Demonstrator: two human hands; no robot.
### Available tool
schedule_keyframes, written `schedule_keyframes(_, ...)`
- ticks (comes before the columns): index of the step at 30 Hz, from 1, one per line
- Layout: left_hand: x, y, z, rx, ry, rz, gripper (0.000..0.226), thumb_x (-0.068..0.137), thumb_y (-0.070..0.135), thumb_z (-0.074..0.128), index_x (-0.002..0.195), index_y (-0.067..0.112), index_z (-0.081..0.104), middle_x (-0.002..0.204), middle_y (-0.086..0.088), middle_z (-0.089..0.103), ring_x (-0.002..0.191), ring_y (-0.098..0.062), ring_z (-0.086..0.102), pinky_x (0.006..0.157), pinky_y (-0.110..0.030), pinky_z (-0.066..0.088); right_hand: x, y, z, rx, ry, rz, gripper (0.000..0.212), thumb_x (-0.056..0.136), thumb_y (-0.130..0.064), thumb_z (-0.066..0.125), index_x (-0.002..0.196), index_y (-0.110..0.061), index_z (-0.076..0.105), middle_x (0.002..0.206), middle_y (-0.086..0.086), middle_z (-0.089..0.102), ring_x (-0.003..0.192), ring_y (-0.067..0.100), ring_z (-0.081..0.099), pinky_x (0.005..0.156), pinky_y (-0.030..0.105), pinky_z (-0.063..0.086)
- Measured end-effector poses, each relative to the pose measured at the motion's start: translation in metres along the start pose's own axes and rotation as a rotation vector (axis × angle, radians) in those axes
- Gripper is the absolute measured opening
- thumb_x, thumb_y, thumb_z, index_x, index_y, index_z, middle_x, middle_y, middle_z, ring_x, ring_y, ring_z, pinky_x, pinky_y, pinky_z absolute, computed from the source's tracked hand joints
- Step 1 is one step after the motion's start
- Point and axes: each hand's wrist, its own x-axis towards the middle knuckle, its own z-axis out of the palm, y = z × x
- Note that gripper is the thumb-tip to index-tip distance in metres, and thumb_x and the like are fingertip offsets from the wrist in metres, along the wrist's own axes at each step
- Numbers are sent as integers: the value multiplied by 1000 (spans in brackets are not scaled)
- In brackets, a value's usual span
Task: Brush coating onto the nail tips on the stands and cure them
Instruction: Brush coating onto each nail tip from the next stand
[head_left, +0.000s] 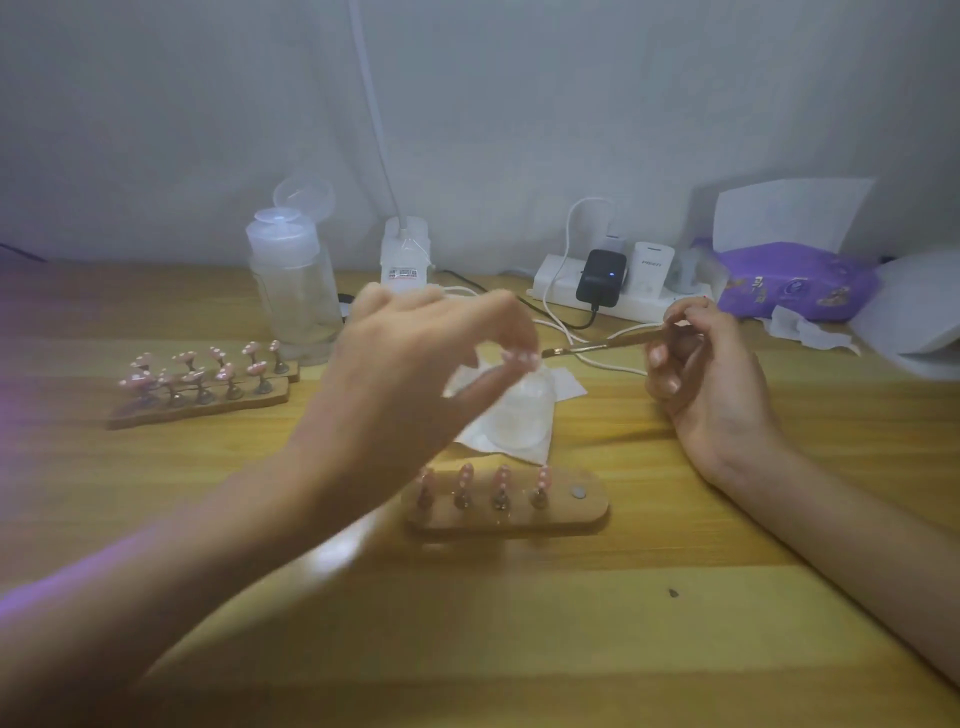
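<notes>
My left hand (415, 358) is raised over the table's middle and pinches a pink nail tip (521, 357) with white dots between fingertip and thumb. My right hand (701, 374) pinches a thin brush (597, 345) whose bristle end points left, close to that nail tip. Below them a wooden stand (582, 512) carries several pink nail tips (498, 478) on small holders, with one bare magnet spot at its right end. Two more wooden stands (208, 400) with several pink tips sit at the left.
A clear jar (519, 415) rests on white paper (569, 387) behind the near stand. At the back stand a clear pump bottle (296, 291), a small white bottle (405, 260), a power strip (649, 301) with chargers and cables, and a purple tissue pack (795, 286). A white object (919, 312) sits far right.
</notes>
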Motion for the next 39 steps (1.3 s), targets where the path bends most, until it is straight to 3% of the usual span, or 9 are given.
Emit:
schedule_keyframes(3,-8,-21,6,-232,-9,-148,8,92,24,70,90,17,67,84,19,64,69,-2,55,75,-34,48,-2,2,-1,-64,-46,-61,26,102,-18,45,76,-18,49,53,-8,58,48,9,45,40,16,31)
schedule_keyframes(6,-18,-29,17,-392,0,-292,7,89,21,73,87,19,66,85,15,67,74,-2,55,69,-13,43,-3,4,-2,-129,-118,-124,25,103,-22,48,78,-19,49,56,-7,61,50,11,47,42,15,35)
schedule_keyframes(8,-24,-30,23,-432,5,-358,11,87,20,75,82,24,65,84,20,66,72,-1,53,67,-9,39,-4,1,-1,-176,-156,-171,26,103,-23,49,78,-18,49,55,-4,61,48,10,50,43,16,37)
schedule_keyframes(14,-26,-34,26,-486,10,-401,14,85,17,77,78,23,67,81,24,66,70,2,54,61,-3,36,-10,-15,14,-443,-309,-279,27,104,-26,49,78,-18,48,57,4,64,43,13,49,42,19,37)
schedule_keyframes(19,-25,-36,26,-546,13,-416,11,84,21,78,75,19,71,76,21,68,68,1,53,61,-3,36,-7,-25,26,-606,-413,-313,26,103,-19,50,86,0,48,59,16,61,46,11,53,45,14,39)
schedule_keyframes(25,-25,-34,27,-520,27,-407,12,85,20,78,75,20,71,75,28,66,67,3,54,60,-2,37,-10,-27,30,-657,-490,-307,24,102,-16,51,81,-5,47,63,23,60,47,9,54,46,13,38)
schedule_keyframes(31,-26,-34,26,-490,11,-397,11,86,15,76,79,22,71,74,32,63,66,2,50,62,-3,37,-10,-26,30,-667,-505,-246,27,101,-23,52,81,-7,48,62,14,65,44,13,52,42,16,35)
schedule_keyframes(35,-25,-34,24,-542,20,-387,9,85,14,78,86,20,70,84,19,69,67,5,55,60,-5,37,-6,-26,24,-590,-394,-224,26,102,-27,51,81,-12,50,61,9,67,41,15,49,40,19,33)
schedule_keyframes(39,-26,-35,25,-540,14,-401,15,84,12,78,78,22,68,82,25,67,66,4,54,59,-5,37,-2,-22,16,-460,-278,-206,27,103,-28,51,77,-19,48,60,7,67,40,12,48,38,18,32)
